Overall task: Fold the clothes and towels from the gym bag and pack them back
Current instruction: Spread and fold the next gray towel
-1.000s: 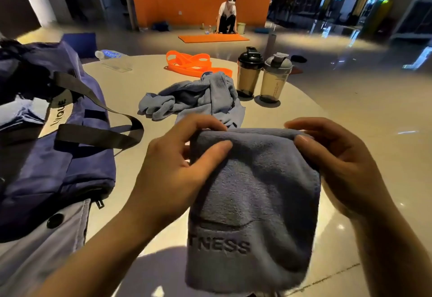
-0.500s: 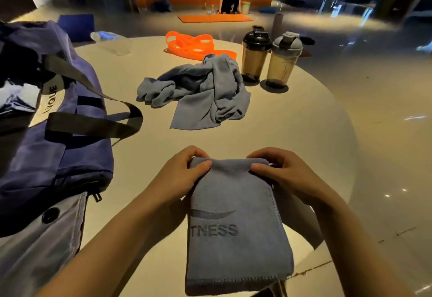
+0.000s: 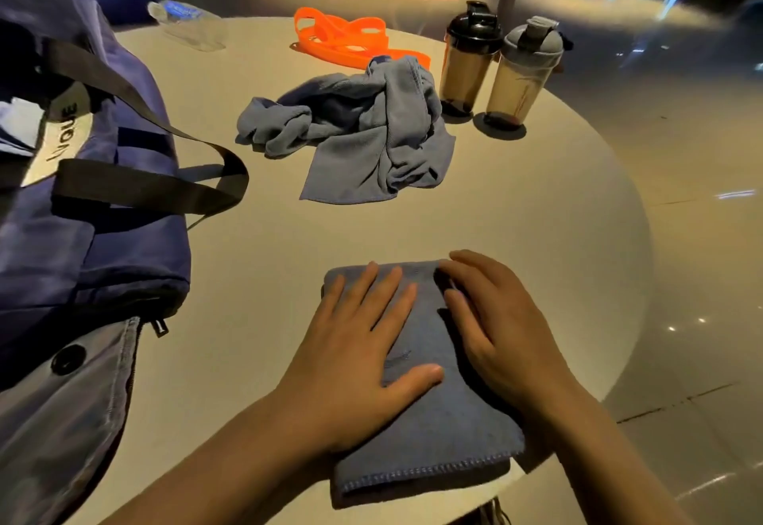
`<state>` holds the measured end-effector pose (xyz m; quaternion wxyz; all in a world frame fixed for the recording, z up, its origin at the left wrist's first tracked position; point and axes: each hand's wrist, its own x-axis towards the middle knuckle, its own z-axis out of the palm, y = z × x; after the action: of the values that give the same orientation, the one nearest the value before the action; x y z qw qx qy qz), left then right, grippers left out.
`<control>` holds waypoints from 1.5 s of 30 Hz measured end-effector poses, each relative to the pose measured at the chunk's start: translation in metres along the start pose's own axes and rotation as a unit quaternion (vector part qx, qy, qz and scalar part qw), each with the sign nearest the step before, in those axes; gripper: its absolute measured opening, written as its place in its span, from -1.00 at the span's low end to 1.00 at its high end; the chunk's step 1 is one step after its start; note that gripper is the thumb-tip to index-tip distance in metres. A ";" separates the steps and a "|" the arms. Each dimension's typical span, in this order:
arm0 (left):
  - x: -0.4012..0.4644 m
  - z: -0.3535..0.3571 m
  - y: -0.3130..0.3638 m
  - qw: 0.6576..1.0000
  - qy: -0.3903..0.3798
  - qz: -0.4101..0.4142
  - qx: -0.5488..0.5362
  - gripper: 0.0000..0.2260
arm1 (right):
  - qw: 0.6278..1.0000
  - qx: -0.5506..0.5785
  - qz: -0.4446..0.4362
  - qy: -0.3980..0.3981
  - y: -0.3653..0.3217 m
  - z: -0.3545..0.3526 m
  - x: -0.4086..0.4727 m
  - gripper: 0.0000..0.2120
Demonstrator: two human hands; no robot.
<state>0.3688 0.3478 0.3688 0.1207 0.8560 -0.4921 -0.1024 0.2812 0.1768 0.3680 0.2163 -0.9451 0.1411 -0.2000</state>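
Head view, sole camera: worn high, facing forward and down, close over the near bench [image 3: 516, 235] edge; floor beyond, far.

We list: grey-blue folded towel [image 3: 429, 433]; navy gym bag [image 3: 95, 210] with black straps; orange resistance bands [image 3: 347, 41]; beige tabletop [image 3: 536, 215].

Two shaker bottles [image 3: 499, 70] beside orange bands [image 3: 347, 41]

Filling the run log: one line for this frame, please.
step: flattening fold | left hand: flat on folded towel | right hand: flat on it | crumpled towel: unfolded | gym bag: open
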 end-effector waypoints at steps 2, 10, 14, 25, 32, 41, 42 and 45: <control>-0.003 0.001 -0.001 1.000 -0.004 -0.006 -0.006 -0.24 | 0.998 0.020 0.008 -0.067 -0.002 0.005 -0.014 -0.45; -0.029 -0.011 -0.011 0.982 0.041 -0.117 -0.141 -0.24 | 0.985 -0.052 -0.099 -0.133 -0.006 -0.018 -0.018 -0.42; -0.050 -0.019 -0.003 0.962 0.074 -0.137 -0.224 -0.23 | 0.960 -0.012 -0.060 -0.273 -0.016 -0.030 -0.020 -0.27; -0.034 -0.047 -0.028 0.870 0.162 -0.103 -0.455 -0.39 | 0.978 -0.072 -0.070 -0.181 -0.060 0.012 0.005 -0.21; -0.052 -0.027 -0.005 0.939 0.119 -0.035 -0.321 -0.49 | 0.952 0.237 -0.024 -0.192 -0.032 -0.008 0.005 -0.34; -0.062 0.000 -0.003 0.978 0.136 0.086 -0.133 -0.60 | 0.987 0.042 -0.067 -0.138 -0.019 -0.003 0.000 -0.53; -0.063 0.000 -0.004 0.976 0.139 0.078 -0.151 -0.59 | 0.988 0.035 -0.067 -0.132 -0.018 0.000 -0.002 -0.50; -0.066 -0.001 -0.005 0.963 0.159 0.049 -0.211 -0.56 | 0.988 0.047 -0.064 -0.130 -0.014 0.004 -0.006 -0.40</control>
<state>0.3406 0.4081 0.3722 0.3806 0.7912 -0.4748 -0.0605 0.2804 0.1923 0.3696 0.2633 -0.9591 0.0414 -0.0954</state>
